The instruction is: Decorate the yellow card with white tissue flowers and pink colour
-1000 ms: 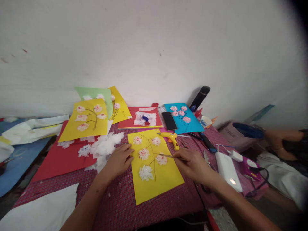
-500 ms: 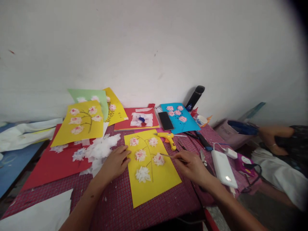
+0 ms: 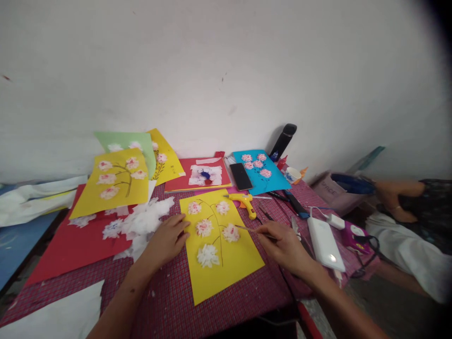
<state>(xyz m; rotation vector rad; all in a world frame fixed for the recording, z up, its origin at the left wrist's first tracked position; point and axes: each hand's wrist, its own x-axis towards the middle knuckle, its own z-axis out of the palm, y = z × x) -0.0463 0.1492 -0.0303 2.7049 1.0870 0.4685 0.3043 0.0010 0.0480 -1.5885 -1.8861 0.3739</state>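
A yellow paper sheet (image 3: 226,268) with a drawn branch and several tissue flowers lies on the red checked table (image 3: 169,306). My left hand (image 3: 165,240) rests flat on the sheet's left edge, fingers stretched out. My right hand (image 3: 282,245) pinches a thin brush (image 3: 247,229) whose tip touches the pink-dabbed flower (image 3: 231,232). A white flower (image 3: 207,255) sits lower on the sheet.
A yellow glue gun (image 3: 245,202), black phone (image 3: 240,176), blue flower sheet (image 3: 261,172), red sheets, other yellow flower sheets (image 3: 113,181) and loose tissue (image 3: 146,219) surround it. A white power bank (image 3: 325,244) lies at right. Another person's hand (image 3: 395,197) holds a blue object at far right.
The view has drifted slightly, so everything sits a little further left. Both hands keep their places on the sheet; the brush tip stays at the same flower.
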